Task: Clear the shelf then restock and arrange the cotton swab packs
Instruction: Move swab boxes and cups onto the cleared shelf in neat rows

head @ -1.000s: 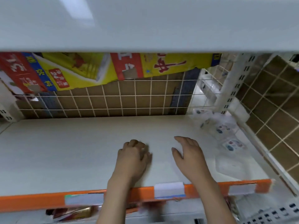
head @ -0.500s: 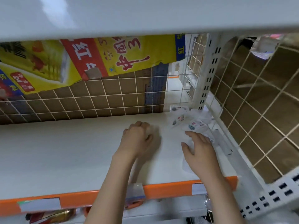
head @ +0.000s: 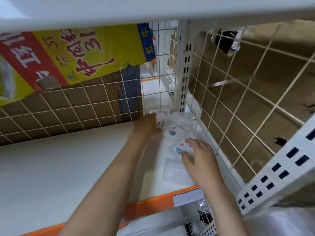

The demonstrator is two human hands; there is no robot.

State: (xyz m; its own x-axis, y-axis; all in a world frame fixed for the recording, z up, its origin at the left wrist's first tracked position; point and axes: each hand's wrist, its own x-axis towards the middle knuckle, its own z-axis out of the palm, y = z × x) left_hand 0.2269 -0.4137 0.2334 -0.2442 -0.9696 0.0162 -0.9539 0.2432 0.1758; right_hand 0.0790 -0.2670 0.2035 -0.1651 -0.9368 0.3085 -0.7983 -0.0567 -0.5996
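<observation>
Several clear cotton swab packs with small colourful labels lie in a loose row along the right end of the white shelf. My left hand reaches to the back right corner and touches the rearmost pack; its fingertips are blurred. A middle pack lies between my hands. My right hand rests with curved fingers on a nearer pack. Another clear pack lies flat near the shelf's front edge.
A white wire grid backs the shelf, with cardboard and a yellow-red printed box behind it. A slotted white upright and a wire side panel close the right end. The front lip is orange with price tags.
Both hands have moved right and deeper into the shelf. My left hand went from the bare middle to the back corner pack; my right hand settled on a nearer pack. The view swung right.
</observation>
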